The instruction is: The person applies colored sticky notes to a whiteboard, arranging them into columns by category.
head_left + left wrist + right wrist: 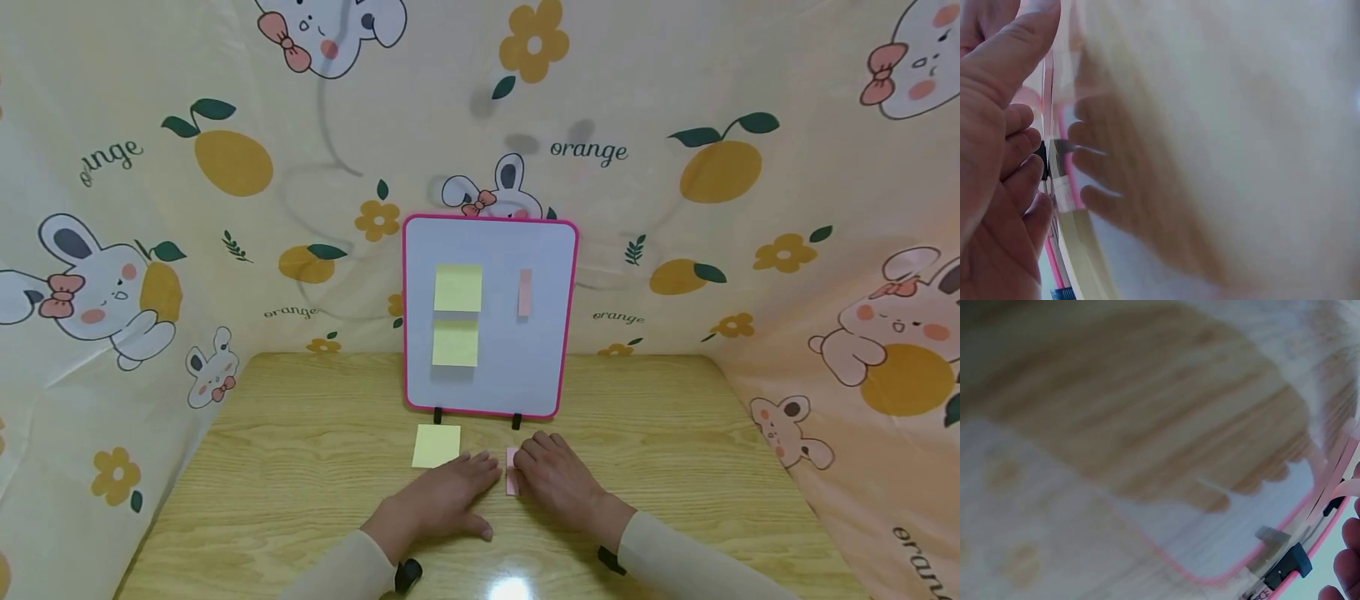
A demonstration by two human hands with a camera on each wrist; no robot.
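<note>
A narrow pink sticky note [512, 473] lies on the table in front of the whiteboard. The right hand [558, 479] has its fingers curled over the right side of this note and pinches it. In the right wrist view the pink strip [1349, 487] bends up beside the fingertips [1350, 532]. Palm down, the left hand [450, 498] rests just left of the note with fingers extended and thumb apart, holding nothing. Behind its knuckles is a yellow sticky note [437, 445] on the tabletop. The left wrist view shows the left hand [997, 169] from its palm side.
A pink-rimmed whiteboard [502, 375] stands upright on black feet [517, 422]. On it are an upper yellow note [458, 288], a lower yellow note [455, 344] and a pink strip note [525, 292]. Patterned cloth [450, 108] hangs around the wooden table [300, 467].
</note>
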